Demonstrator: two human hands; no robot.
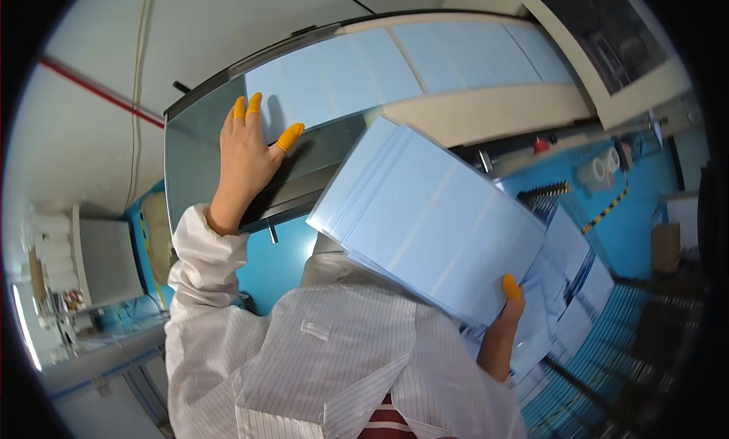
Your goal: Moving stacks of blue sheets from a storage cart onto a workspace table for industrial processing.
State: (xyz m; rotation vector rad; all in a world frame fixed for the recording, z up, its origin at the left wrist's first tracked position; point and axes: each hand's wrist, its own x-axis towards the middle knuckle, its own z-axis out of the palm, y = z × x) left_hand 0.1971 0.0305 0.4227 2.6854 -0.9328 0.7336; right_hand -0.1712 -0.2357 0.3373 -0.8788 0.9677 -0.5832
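Observation:
My left hand (249,157) reaches over the left end of the conveyor, its fingers apart and wearing yellow finger cots. Its fingertips are at the left edge of a pale blue rectangular sheet (334,76) lying flat there; whether they press on it I cannot tell. In my right hand (509,321) is a slightly fanned stack of the same pale blue sheets (448,211), tilted in front of my body. The thumb, in a yellow cot, lies over the stack's lower right corner, and the other fingers are hidden beneath.
More blue sheets (463,56) lie in a row on the cream conveyor belt (493,116), which leads to a white machine (607,52). At my right, a wire rack (585,355) stands by several loose blue sheets (566,245). White rolls (596,169) are farther off.

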